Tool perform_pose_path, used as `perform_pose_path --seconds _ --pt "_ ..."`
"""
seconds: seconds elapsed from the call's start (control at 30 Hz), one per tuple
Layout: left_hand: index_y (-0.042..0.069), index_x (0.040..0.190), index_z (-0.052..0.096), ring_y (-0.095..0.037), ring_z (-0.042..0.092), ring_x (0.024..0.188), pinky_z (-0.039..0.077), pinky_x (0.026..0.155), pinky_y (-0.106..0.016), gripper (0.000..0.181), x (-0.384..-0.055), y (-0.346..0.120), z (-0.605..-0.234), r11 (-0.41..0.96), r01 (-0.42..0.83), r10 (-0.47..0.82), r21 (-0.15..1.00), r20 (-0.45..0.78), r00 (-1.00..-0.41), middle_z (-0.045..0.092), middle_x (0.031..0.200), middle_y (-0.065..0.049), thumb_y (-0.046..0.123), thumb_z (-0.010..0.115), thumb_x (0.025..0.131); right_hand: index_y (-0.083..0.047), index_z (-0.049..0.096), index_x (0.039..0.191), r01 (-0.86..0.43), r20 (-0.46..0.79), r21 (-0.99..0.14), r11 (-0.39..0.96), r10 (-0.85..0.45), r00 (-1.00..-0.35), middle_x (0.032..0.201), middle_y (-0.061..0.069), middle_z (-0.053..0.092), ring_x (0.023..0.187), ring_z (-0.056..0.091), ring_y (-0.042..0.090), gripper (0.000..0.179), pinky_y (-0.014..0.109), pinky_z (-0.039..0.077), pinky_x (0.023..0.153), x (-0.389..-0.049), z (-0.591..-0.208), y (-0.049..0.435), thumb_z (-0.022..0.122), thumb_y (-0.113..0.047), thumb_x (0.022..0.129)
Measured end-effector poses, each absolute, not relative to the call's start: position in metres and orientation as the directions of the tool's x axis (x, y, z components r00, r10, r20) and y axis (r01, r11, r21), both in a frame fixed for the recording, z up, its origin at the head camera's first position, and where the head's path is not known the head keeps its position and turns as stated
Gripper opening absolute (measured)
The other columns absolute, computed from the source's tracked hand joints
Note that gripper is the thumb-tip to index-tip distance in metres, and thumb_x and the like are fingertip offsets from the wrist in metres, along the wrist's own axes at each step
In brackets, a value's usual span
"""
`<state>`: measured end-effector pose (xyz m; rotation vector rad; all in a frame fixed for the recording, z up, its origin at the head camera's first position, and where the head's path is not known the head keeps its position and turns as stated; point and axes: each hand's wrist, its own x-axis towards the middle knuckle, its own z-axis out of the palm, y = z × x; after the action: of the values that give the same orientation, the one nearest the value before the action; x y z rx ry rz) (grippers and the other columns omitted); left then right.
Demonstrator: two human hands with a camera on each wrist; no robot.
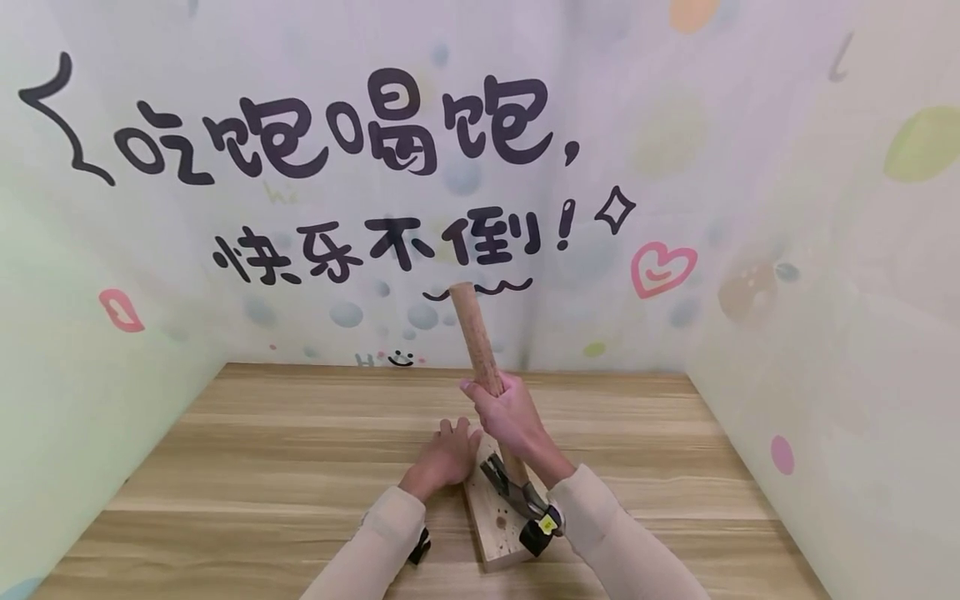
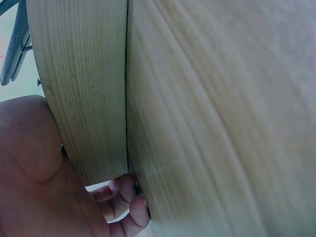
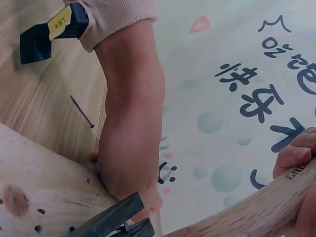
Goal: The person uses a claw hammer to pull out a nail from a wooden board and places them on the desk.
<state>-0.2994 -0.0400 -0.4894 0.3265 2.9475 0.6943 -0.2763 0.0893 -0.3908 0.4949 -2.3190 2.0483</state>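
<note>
My right hand [image 1: 513,417] grips the wooden handle of a claw hammer [image 1: 474,333], which is tilted with its end up and away. Low over a thick wooden board [image 1: 491,521] is the hammer's metal head, its claw [image 3: 111,217] pointing left. A small nail head [image 3: 126,227] shows between the claw's prongs. At the board's far end my left hand [image 1: 450,454] holds on, palm along the side and fingers [image 2: 126,197] bent round the end. In the left wrist view a nail [image 2: 39,82] sticks up past the board's edge, near the claw.
Another nail [image 3: 82,112] lies on the wood-grain table [image 1: 300,467], to the board's left. The board has a knot [image 3: 16,200] and several dark holes. A printed cloth wall [image 1: 420,192] closes off the back, with side walls left and right.
</note>
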Motion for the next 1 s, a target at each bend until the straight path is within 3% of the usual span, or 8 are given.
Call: perform_pose_path --seconds 0.23,0.47,0.77,1.0 --pt "-0.001 0.125 0.047 -0.040 0.057 0.096 0.049 0.079 -0.054 0.041 -0.299 -0.042 -0.488 0.854 0.191 0.233 0.484 -0.027 -0.972 0.048 0.111 -0.027 0.034 0.036 0.108 -0.005 0.058 0.080 -0.293 0.282 -0.956 0.023 -0.206 -0.937 0.052 -0.005 0.041 0.043 0.039 0.008 0.026 0.024 0.032 0.041 -0.264 -0.389 0.098 0.064 -0.024 0.096" --pt "-0.001 0.125 0.047 -0.036 0.056 0.090 0.049 0.074 -0.051 0.042 -0.299 -0.042 -0.490 0.854 0.190 0.236 0.484 -0.035 -0.971 0.048 0.108 -0.025 0.036 0.035 0.108 -0.005 0.056 0.081 -0.325 0.315 -0.946 0.011 -0.213 -0.925 0.052 -0.006 0.042 0.043 0.039 0.007 0.026 0.022 0.033 0.042 -0.256 -0.392 0.105 0.061 -0.023 0.098" --pt "-0.001 0.127 0.046 -0.034 0.055 0.087 0.049 0.072 -0.050 0.044 -0.297 -0.040 -0.491 0.862 0.203 0.244 0.464 -0.029 -0.969 0.048 0.108 -0.025 0.037 0.035 0.108 0.008 0.048 0.081 -0.389 0.406 -0.914 -0.118 -0.219 -0.887 0.053 -0.007 0.042 0.043 0.039 0.004 0.031 0.020 0.032 0.041 -0.245 -0.394 0.117 0.059 -0.014 0.099" --pt "-0.001 0.131 0.045 -0.039 0.057 0.094 0.049 0.078 -0.052 0.045 -0.297 -0.040 -0.490 0.859 0.201 0.244 0.471 -0.031 -0.969 0.048 0.114 -0.026 0.036 0.034 0.108 0.005 0.047 0.078 -0.519 0.537 -0.841 -0.150 -0.121 -0.835 0.049 0.005 0.039 0.040 0.039 0.009 0.024 0.026 0.032 0.037 -0.234 -0.397 0.128 0.056 -0.004 0.098"
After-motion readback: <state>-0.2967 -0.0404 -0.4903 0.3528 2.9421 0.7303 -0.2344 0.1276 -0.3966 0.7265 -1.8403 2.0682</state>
